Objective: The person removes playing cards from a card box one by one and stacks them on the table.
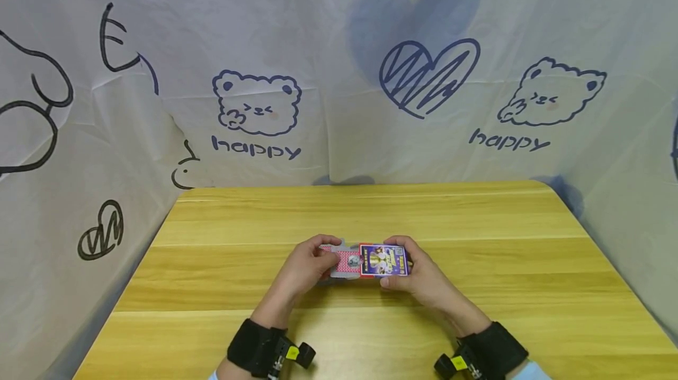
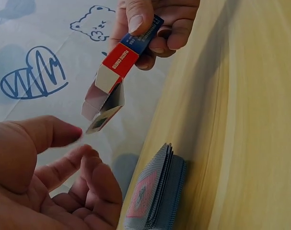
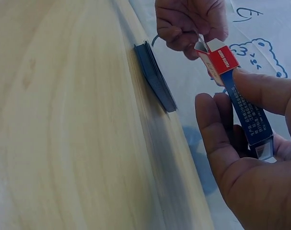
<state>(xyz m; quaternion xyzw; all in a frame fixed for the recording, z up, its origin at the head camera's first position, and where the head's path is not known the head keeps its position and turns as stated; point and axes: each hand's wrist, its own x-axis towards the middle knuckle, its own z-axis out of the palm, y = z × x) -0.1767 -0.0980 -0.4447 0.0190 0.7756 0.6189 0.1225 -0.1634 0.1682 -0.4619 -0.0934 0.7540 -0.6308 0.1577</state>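
My right hand [image 1: 418,271] holds a blue and red playing-card box [image 1: 384,260] between thumb and fingers. Its red end [image 2: 120,61] bears white lettering, and pale flaps [image 2: 108,79] stand open toward my left hand [image 1: 309,265]. That hand's thumb and index tips sit close to the flaps, with a small gap between them; whether they touch the cardboard I cannot tell. A stack of playing cards [image 2: 152,191] with pink-patterned, grey-bordered backs lies on the table below the hands, slightly spread at one edge. From the head view, my left hand hides part of the cards [image 1: 344,265].
Both hands are over the middle of a wood-grain table [image 1: 371,209]. Behind it and at both sides hangs a white cloth [image 1: 333,45] with drawn hearts and bears. A strapped black camera mount [image 1: 259,347] is on each wrist.
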